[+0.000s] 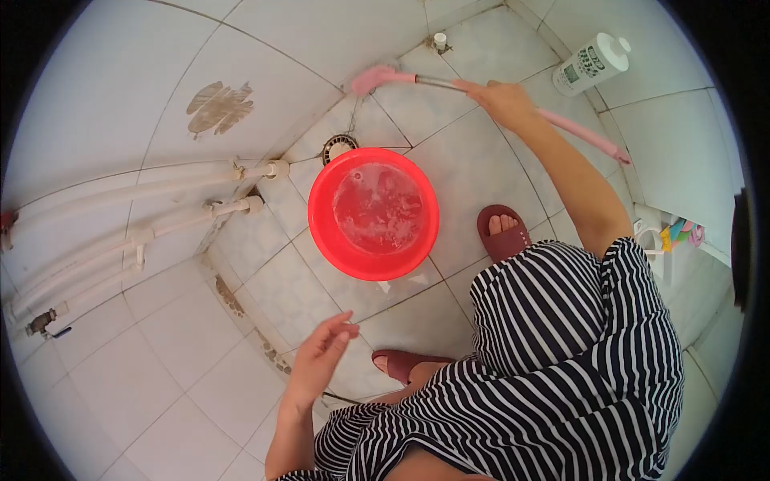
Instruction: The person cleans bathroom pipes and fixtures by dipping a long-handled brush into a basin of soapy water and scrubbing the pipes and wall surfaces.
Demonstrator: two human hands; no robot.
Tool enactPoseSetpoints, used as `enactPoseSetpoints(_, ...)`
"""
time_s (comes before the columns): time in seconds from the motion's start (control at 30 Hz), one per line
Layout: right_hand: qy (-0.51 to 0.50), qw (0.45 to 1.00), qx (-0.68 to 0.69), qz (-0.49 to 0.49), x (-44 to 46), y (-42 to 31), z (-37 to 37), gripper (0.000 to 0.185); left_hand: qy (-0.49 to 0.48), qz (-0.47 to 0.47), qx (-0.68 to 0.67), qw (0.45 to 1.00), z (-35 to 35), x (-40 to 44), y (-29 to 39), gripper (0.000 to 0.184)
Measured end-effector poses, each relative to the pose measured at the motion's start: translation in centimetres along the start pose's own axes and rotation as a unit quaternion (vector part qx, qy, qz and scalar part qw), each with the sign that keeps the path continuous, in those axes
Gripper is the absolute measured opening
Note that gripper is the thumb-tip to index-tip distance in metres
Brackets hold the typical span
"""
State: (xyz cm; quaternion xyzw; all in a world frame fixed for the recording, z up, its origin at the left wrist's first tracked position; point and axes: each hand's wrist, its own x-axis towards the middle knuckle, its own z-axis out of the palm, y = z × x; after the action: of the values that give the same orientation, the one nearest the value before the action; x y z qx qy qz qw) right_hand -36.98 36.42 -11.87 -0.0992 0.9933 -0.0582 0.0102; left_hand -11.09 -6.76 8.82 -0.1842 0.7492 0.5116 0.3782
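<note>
My right hand [504,104] is wrapped around the handle of a pink long-handled brush [569,128], near the top of the view. The brush head rests by the corner where the wall tiles meet the floor, and the handle's free end points toward the right wall. My left hand [325,353] hangs in the air at lower left, holding nothing, its fingers loosely bent and apart. Between my two hands a red basin [319,228] stands on the floor with foamy water [377,208] inside.
A round floor drain [338,148] lies just behind the basin. White pipes [160,180] run along the left wall. A white bottle [589,66] stands at upper right, and a short capped pipe [439,42] rises at the back. My feet wear dark red slippers [503,232].
</note>
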Motion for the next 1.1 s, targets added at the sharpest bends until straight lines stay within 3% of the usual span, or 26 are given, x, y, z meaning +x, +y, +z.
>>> enactPoseSetpoints(0.07,0.011,1.0,0.014,0.02,-0.1,0.7,-0.1,0.046,0.002,-0.007,-0.002,1.0,1.2,-1.4,0.2,0.039)
enactPoseSetpoints(0.13,0.15,0.983,0.102,0.037,-0.9,0.5,-3.1,0.046,0.021,-0.024,-0.015,0.999,2.0,-2.3,0.6,0.037)
enactPoseSetpoints(0.17,0.149,0.983,0.103,0.038,-0.6,0.5,-3.8,0.046,0.02,-0.027,-0.015,0.999,2.5,-2.1,0.6,0.037)
enactPoseSetpoints(0.23,0.27,0.922,0.278,0.0,0.2,0.7,-4.6,0.046,0.107,-0.028,-0.077,0.991,3.4,-1.3,-0.2,0.037)
enactPoseSetpoints(0.27,0.27,0.922,0.278,0.002,0.1,1.2,-3.7,0.046,0.106,-0.029,-0.075,0.991,3.9,-0.8,-0.9,0.037)
enactPoseSetpoints(0.33,0.106,0.988,0.111,0.025,-0.1,2.7,-0.6,0.046,0.147,-0.009,0.036,0.988,4.9,0.1,-2.5,0.036)
enactPoseSetpoints(0.37,0.101,0.988,0.113,0.025,-0.4,3.4,0.8,0.046,0.147,-0.014,0.035,0.988,5.3,-0.1,-2.4,0.036)
enactPoseSetpoints(0.43,-0.017,0.999,0.035,0.033,-0.6,3.3,1.7,0.045,0.087,-0.016,0.173,0.981,5.6,-0.1,-1.4,0.035)
enactPoseSetpoints(0.57,0.012,0.995,0.079,0.064,-0.3,3.2,-2.0,0.045,0.126,-0.014,0.162,0.979,4.8,0.8,-4.5,0.034)
enactPoseSetpoints(0.6,0.176,0.965,0.194,0.011,0.7,3.2,-2.5,0.043,0.139,-0.017,0.19,0.972,4.8,1.0,-4.9,0.035)
enactPoseSetpoints(0.67,0.33,0.894,0.299,-0.042,1.7,2.8,-2.9,0.041,0.135,-0.015,0.221,0.966,4.9,1.4,-5.5,0.035)
enactPoseSetpoints(0.77,0.29,0.899,0.325,0.039,1.4,2.8,-2.4,0.041,0.109,-0.011,0.262,0.959,5.2,1.5,-5.7,0.036)
enactPoseSetpoints(0.83,0.062,0.984,0.158,0.049,0.2,3.1,0.7,0.044,0.09,-0.009,0.272,0.958,5.5,1.5,-5.7,0.037)
enactPoseSetpoints(0.87,0.064,0.984,0.158,0.05,-0.2,3.3,1.8,0.044,0.075,-0.006,0.28,0.957,5.6,1.4,-5.6,0.037)
enactPoseSetpoints(0.93,-0.039,0.994,0.082,0.052,-1.0,2.9,2.2,0.044,0.055,-0.004,0.296,0.953,5.8,1.4,-5.6,0.039)
enactPoseSetpoints(0.97,-0.036,0.995,0.081,0.054,-1.1,3.2,2.1,0.044,0.055,0.0,0.297,0.953,5.9,1.5,-5.7,0.039)
enactPoseSetpoints(1.03,0.082,0.989,0.106,0.062,-0.9,2.7,-0.3,0.044,0.058,0.001,0.315,0.947,5.7,1.4,-5.8,0.04)
enactPoseSetpoints(1.07,0.082,0.989,0.106,0.064,-0.7,2.1,-1.7,0.044,0.056,0.002,0.316,0.947,5.5,1.3,-5.9,0.04)
enactPoseSetpoints(1.1,0.158,0.963,0.202,0.084,-0.3,1.6,-3.4,0.043,0.059,0.007,0.317,0.946,5.4,1.2,-6.0,0.04)
